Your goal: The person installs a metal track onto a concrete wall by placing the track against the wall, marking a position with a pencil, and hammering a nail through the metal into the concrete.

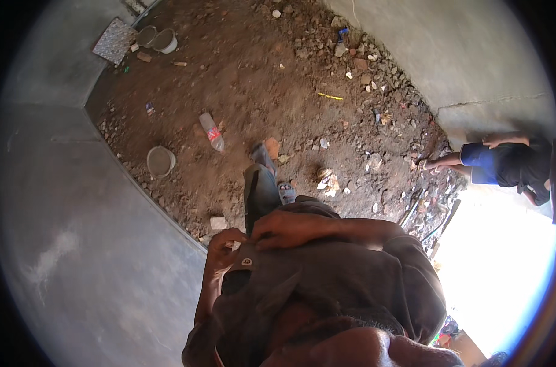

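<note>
Dark shirt [333, 275]: closest to the camera, spread across the lower middle; the hands are at its front edge.
Grey wall [94, 244]: smooth, curving along the left side.
Earth floor [241, 73]: brown and uneven, with rubble thickest toward the right-hand wall [461, 55].
Bright opening [492, 269]: washed out to white at lower right.
Other person [504, 162]: near that opening, in a dark top and blue shorts.
Right hand [278, 229]: fingers curled narrow at the shirt's edge, just beside the other hand.
Left hand [221, 248]: fingers bent, tips near the right hand's; dim light hides whether either hand pinches cloth or something small, so I cannot tell.
Bucket [172, 164]: round, beside the left wall.
Plastic bottle [212, 132]: clear, red-labelled, lying on the earth.
Pale block [218, 222]: just beyond the left hand.
Yellow strip [331, 96]: flat among the rubble.
</note>
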Demonstrator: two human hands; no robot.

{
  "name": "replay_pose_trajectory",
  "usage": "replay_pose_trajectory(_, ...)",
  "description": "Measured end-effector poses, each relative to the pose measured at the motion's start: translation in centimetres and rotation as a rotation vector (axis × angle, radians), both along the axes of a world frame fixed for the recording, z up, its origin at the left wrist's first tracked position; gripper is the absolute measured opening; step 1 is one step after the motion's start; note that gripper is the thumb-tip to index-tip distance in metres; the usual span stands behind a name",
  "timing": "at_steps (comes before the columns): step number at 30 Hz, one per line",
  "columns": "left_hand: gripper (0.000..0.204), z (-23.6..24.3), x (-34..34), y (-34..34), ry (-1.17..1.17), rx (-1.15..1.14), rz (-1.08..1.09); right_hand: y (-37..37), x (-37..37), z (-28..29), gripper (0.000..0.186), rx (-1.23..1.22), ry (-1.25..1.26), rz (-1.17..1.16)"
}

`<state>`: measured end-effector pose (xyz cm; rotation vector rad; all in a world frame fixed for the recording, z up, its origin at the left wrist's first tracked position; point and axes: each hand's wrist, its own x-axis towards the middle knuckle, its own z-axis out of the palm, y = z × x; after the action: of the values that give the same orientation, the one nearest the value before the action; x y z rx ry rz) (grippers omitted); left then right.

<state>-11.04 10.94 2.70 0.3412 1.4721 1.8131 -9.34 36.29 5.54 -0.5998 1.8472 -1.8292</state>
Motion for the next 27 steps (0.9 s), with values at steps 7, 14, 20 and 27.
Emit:
replay_pose_trajectory(7, 0.033, -1.6, -18.0, 8.6, 0.03, 0.122, -0.161, 6.1, -14.1, -1.8, 0.013, 0.073, 0.061, -0.228)
replay_pose_trajectory(14, 0.025, 3.6, -34.9, 18.8, 0.437, -0.057, -0.502, 14.2, -25.2, 0.4, 0.015, 0.008, -0.174, -0.284)
replay_pose_trajectory(20, 0.028, 3.1, -41.8, 25.4, 0.193, -0.146, -0.609, 21.6, -31.8, -2.4, 0.015, -0.262, -0.101, -0.169)
replay_pose_trajectory(27, 0.026, 1.4, -46.3, 32.6, 0.178, -0.22, -0.241, 31.8, -43.9, -6.0, 0.018, -0.318, -0.234, 0.127)
